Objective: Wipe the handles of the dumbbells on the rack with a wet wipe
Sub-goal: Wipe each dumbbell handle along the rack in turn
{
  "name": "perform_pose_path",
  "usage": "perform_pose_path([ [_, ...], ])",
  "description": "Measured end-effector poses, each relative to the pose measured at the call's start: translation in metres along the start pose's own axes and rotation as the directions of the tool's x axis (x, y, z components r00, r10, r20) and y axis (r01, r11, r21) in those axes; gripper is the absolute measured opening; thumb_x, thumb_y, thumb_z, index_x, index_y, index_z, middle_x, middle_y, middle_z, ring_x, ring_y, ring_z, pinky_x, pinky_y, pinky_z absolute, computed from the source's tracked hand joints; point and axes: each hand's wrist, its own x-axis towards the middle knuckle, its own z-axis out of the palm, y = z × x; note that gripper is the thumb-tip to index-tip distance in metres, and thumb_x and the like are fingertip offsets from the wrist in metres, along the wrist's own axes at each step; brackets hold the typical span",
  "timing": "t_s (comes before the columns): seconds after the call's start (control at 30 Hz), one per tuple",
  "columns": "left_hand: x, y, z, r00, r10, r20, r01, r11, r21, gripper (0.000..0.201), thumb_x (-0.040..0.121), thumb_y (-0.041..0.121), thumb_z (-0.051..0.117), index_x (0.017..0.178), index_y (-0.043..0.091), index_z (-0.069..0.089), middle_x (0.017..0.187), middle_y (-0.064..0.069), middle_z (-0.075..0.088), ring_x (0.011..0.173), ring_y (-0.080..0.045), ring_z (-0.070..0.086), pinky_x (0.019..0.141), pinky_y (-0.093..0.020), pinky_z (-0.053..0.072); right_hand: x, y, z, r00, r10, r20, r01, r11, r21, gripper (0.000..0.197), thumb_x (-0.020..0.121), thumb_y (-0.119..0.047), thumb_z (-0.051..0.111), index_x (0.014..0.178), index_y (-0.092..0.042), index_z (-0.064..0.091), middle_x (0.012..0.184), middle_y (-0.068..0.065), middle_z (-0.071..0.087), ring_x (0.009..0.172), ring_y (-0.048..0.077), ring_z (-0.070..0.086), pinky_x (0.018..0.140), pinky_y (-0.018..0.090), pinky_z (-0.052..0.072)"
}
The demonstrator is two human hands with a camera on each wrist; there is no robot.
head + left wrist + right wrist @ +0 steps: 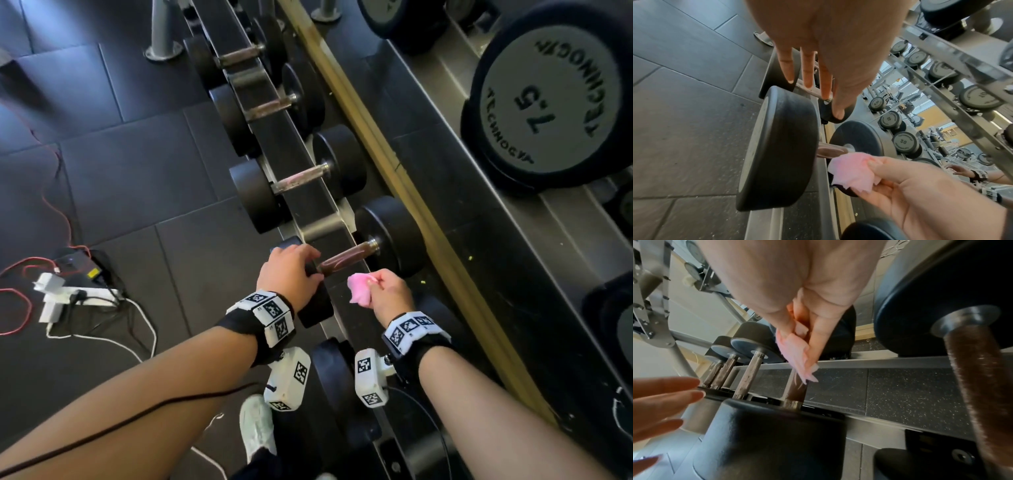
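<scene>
A dumbbell with a dark, wet-looking brown handle (346,260) (796,389) lies on the low rack (301,161). My left hand (308,265) rests over its near black head (777,146), fingers (807,73) straight and spread. My right hand (371,281) pinches a crumpled pink wet wipe (359,289) (851,172) (797,356) just at the near side of that handle. Whether the wipe touches the handle I cannot tell. The far head (390,233) stands against the mirror's base.
Several more dumbbells (301,178) sit farther along the rack, one closer (335,377). An upper shelf at right carries a large 7.5 dumbbell (548,96). A power strip with red and white cables (68,294) lies on the dark floor tiles. A shoe (257,428) is below.
</scene>
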Motion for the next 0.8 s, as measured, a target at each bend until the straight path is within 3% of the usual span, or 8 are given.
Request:
perform_pose_path([
  [0.1, 0.013, -0.011, 0.001, 0.996, -0.048, 0.072, 0.045, 0.998, 0.034, 0.080, 0.076, 0.042, 0.078, 0.144, 0.027, 0.039, 0.151, 0.003, 0.039, 0.140, -0.023, 0.028, 0.113, -0.039, 0.029, 0.007, -0.008, 0.007, 0.999, -0.050, -0.017, 0.050, 0.999, 0.000, 0.014, 0.097, -0.020, 0.053, 0.086, -0.023, 0.062, 0.081, -0.008, 0.064, 0.081, 0.014, 0.061, 0.070, 0.028, 0.045],
  [0.2, 0.025, -0.022, 0.006, 0.974, -0.108, 0.199, 0.094, 0.992, 0.079, 0.106, 0.073, 0.048, 0.080, 0.154, 0.014, 0.020, 0.162, -0.005, 0.016, 0.150, -0.025, 0.009, 0.122, -0.039, 0.012, 0.016, -0.015, 0.013, 0.997, -0.081, -0.022, 0.081, 0.996, 0.024, 0.012, 0.098, -0.020, 0.054, 0.089, -0.021, 0.061, 0.084, -0.008, 0.064, 0.080, 0.011, 0.061, 0.064, 0.023, 0.043],
  [0.27, 0.029, -0.030, 0.009, 0.963, -0.133, 0.235, 0.116, 0.990, 0.086, 0.106, 0.074, 0.050, 0.078, 0.154, 0.013, 0.019, 0.163, -0.005, 0.015, 0.150, -0.025, 0.011, 0.122, -0.038, 0.016, 0.024, -0.021, 0.018, 0.993, -0.107, -0.043, 0.108, 0.993, 0.042, 0.012, 0.098, -0.023, 0.055, 0.086, -0.023, 0.059, 0.083, -0.009, 0.064, 0.080, 0.008, 0.061, 0.064, 0.023, 0.044],
  [0.37, 0.033, -0.037, 0.009, 0.970, -0.138, 0.201, 0.116, 0.986, 0.116, 0.097, 0.072, 0.055, 0.077, 0.151, 0.024, 0.029, 0.159, 0.001, 0.028, 0.144, -0.024, 0.029, 0.115, -0.037, 0.027, 0.039, -0.027, 0.023, 0.983, -0.172, -0.059, 0.174, 0.984, 0.032, 0.015, 0.098, -0.026, 0.054, 0.084, -0.026, 0.058, 0.083, -0.010, 0.065, 0.076, 0.004, 0.061, 0.059, 0.021, 0.042],
  [0.5, 0.034, -0.033, 0.003, 0.971, -0.154, 0.184, 0.123, 0.978, 0.171, 0.094, 0.071, 0.059, 0.075, 0.149, 0.029, 0.033, 0.155, 0.003, 0.036, 0.138, -0.027, 0.038, 0.117, -0.041, 0.023, 0.057, -0.030, 0.022, 0.957, -0.284, -0.059, 0.275, 0.953, -0.129, 0.010, 0.100, -0.020, 0.050, 0.097, -0.018, 0.060, 0.093, 0.002, 0.067, 0.080, 0.017, 0.063, 0.057, 0.022, 0.041],
  [0.6, 0.033, -0.034, 0.003, 0.968, -0.185, 0.170, 0.163, 0.977, 0.137, 0.096, 0.068, 0.060, 0.077, 0.149, 0.033, 0.033, 0.155, 0.007, 0.036, 0.141, -0.030, 0.033, 0.119, -0.042, 0.016, 0.063, -0.030, 0.018, 0.900, -0.427, 0.085, 0.424, 0.816, -0.392, 0.025, 0.099, -0.005, 0.045, 0.120, -0.012, 0.056, 0.103, 0.014, 0.066, 0.089, 0.030, 0.064, 0.066, 0.031, 0.044],
  [0.7, 0.032, -0.037, 0.005, 0.968, -0.197, 0.155, 0.182, 0.978, 0.106, 0.098, 0.067, 0.062, 0.078, 0.149, 0.035, 0.032, 0.155, 0.008, 0.035, 0.143, -0.028, 0.031, 0.120, -0.040, 0.012, 0.069, -0.028, 0.016, 0.877, -0.447, 0.176, 0.464, 0.695, -0.549, 0.047, 0.096, 0.001, 0.046, 0.140, -0.015, 0.043, 0.123, 0.018, 0.061, 0.102, 0.035, 0.065, 0.079, 0.042, 0.051],
  [0.8, 0.031, -0.039, 0.009, 0.965, -0.217, 0.150, 0.206, 0.975, 0.084, 0.100, 0.065, 0.062, 0.079, 0.149, 0.037, 0.031, 0.156, 0.008, 0.035, 0.145, -0.029, 0.027, 0.120, -0.040, 0.013, 0.075, -0.020, 0.020, 0.896, -0.397, 0.199, 0.427, 0.650, -0.629, 0.042, 0.092, 0.003, 0.048, 0.129, -0.016, 0.044, 0.132, 0.016, 0.057, 0.102, 0.035, 0.066, 0.080, 0.042, 0.053],
])
